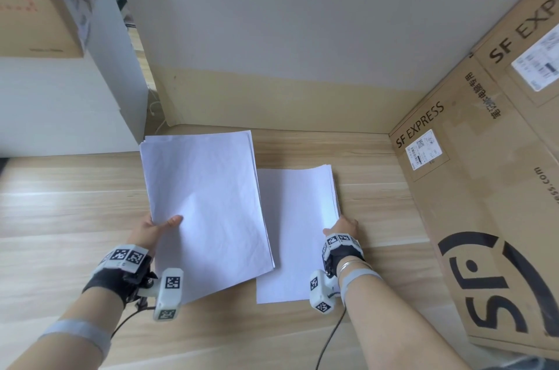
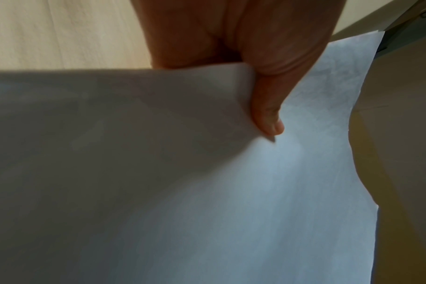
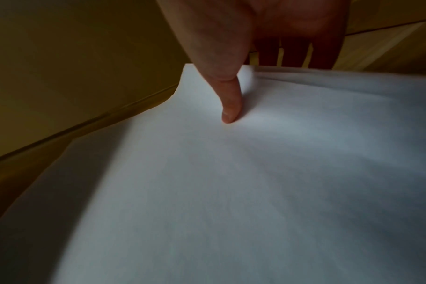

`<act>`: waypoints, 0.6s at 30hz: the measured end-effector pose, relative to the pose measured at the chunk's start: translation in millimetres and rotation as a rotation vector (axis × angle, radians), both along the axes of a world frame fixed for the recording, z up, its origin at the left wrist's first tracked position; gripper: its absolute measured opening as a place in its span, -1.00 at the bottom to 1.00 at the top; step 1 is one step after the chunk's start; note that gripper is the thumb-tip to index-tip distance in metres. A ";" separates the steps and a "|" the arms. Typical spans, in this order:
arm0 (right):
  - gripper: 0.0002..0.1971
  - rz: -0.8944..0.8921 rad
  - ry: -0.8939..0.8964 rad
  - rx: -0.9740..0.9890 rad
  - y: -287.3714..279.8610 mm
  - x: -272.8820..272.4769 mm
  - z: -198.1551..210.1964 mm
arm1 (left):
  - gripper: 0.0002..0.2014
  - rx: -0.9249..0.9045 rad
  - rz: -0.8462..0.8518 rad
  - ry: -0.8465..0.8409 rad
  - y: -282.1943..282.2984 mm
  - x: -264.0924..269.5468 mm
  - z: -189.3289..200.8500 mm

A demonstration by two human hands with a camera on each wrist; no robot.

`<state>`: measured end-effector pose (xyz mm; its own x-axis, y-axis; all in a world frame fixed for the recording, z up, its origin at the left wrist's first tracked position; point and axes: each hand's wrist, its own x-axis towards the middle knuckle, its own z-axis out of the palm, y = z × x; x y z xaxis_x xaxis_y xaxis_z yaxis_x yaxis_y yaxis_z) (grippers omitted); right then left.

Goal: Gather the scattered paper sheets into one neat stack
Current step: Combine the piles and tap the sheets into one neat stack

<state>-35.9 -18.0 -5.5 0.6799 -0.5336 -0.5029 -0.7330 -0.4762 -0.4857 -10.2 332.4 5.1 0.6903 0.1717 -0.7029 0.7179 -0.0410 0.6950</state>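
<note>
Left hand: the left hand (image 1: 154,229) pinches the left bundle of paper sheets (image 1: 205,206) at its left edge, thumb (image 2: 268,119) on top and fingers underneath, out of sight.
Left bundle: raised and skewed over the wooden table (image 1: 60,218), its right edge overlapping the other bundle; the sheets fan slightly at the far corner.
Right bundle: the right bundle of paper sheets (image 1: 293,227) lies near the middle of the table, towards the right.
Right hand: the right hand (image 1: 343,226) clamps this bundle's right edge, thumb (image 3: 229,107) pressed on top, fingers below; whether it is lifted clear is hard to tell.
Risk, slipping: a one-edge pinch lets the loose sheets slide apart or droop.
Risk, merging: the skewed left bundle could land crooked, or catch and crease an edge of the right one.
Risk, right side: the cardboard box (image 1: 484,188) stands near and could block squaring.
</note>
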 end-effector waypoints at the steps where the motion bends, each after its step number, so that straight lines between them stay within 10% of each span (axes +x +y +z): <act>1: -0.58 -0.041 0.034 -0.013 -4.7 -1.2 -4.5 | -0.59 0.002 -0.004 -0.003 -0.2 0.2 0.7; 18: -0.75 0.018 -0.424 0.190 -21.6 50.2 77.8 | -0.64 -0.015 0.001 0.010 -7.6 11.1 0.1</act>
<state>14.4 -39.6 72.3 0.8549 -0.4453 -0.2662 -0.4433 -0.3604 -0.8208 0.9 324.8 5.3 0.6828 0.1619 -0.7124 0.7250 -0.0295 0.6881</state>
